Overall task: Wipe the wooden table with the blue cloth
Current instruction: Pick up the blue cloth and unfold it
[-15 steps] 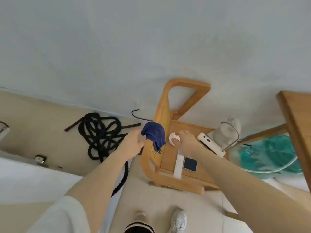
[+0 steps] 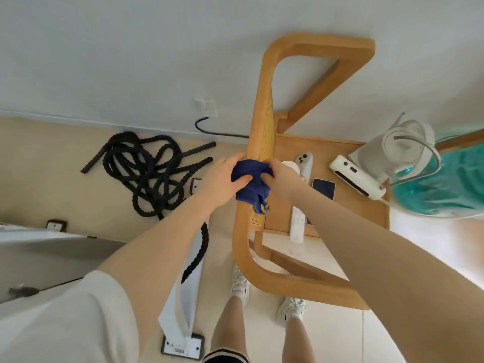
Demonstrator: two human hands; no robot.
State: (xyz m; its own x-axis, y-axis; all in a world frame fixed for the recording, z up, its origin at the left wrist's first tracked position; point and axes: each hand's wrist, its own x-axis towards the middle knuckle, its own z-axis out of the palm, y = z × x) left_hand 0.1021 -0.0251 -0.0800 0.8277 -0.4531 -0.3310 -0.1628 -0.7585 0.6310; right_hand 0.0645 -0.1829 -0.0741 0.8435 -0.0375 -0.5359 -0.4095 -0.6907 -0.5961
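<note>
A dark blue cloth (image 2: pixel 252 185) is bunched over the top rail of a wooden chair-like stand (image 2: pixel 259 121). My left hand (image 2: pixel 222 180) grips the cloth from the left side, thumb pressed into it. From the right, my right hand (image 2: pixel 282 178) holds the same cloth, fingers curled into the fabric. Part of the cloth hangs down below both hands. The wooden surface (image 2: pixel 348 205) lies just to the right, below the rail.
On the wooden surface lie a white remote (image 2: pixel 297 227), a dark phone (image 2: pixel 324 188), a white controller (image 2: pixel 305 163) and a white fan (image 2: pixel 387 163). A black rope (image 2: pixel 146 171) coils on the floor at left. A teal bag (image 2: pixel 450 184) sits at right.
My right hand left the white round object on the wooden surface and now grips the cloth together with my left hand. The view has moved closer to the chair.
</note>
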